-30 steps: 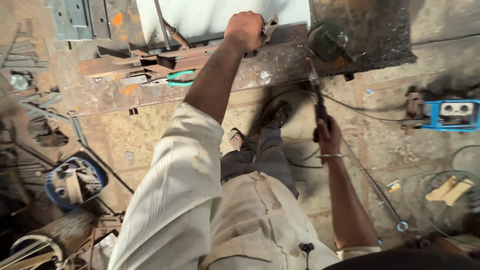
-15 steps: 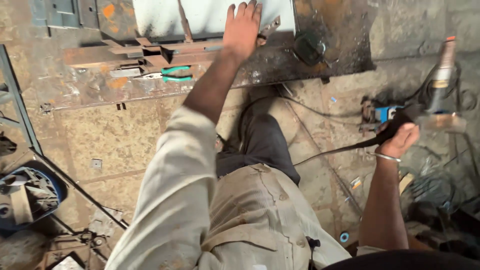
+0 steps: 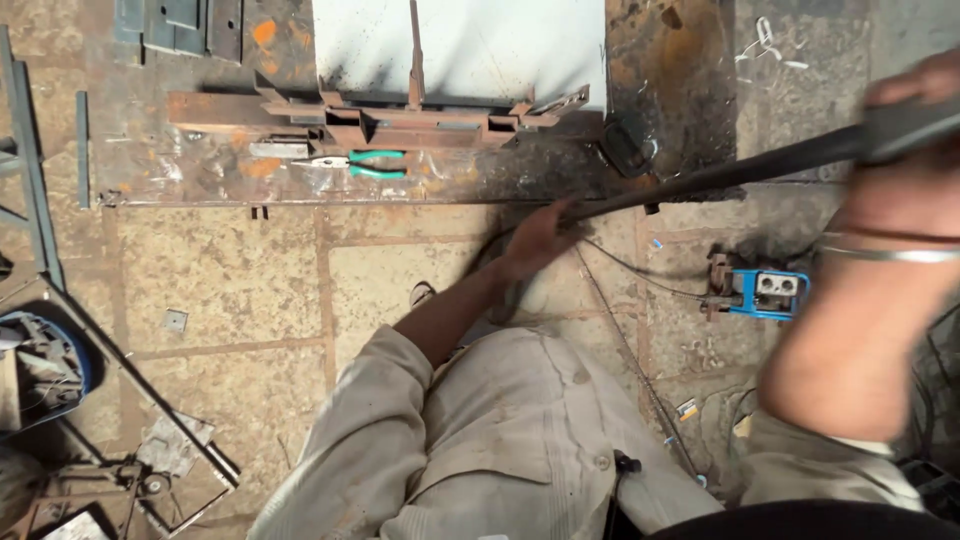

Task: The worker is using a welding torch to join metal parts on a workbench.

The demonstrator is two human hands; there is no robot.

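Cable (image 3: 720,175), dark and thick, runs from centre toward two o'clock; right hand (image 3: 915,150), blurred, closes its fingers around the upper end; left hand (image 3: 535,240) grips the lower end; green-handled pliers (image 3: 365,163) lie at eleven o'clock on the rusty steel bench (image 3: 200,180).

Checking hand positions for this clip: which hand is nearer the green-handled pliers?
Left. The left hand is just below and right of the green-handled pliers; the right hand is far right, gripping the dark rod.
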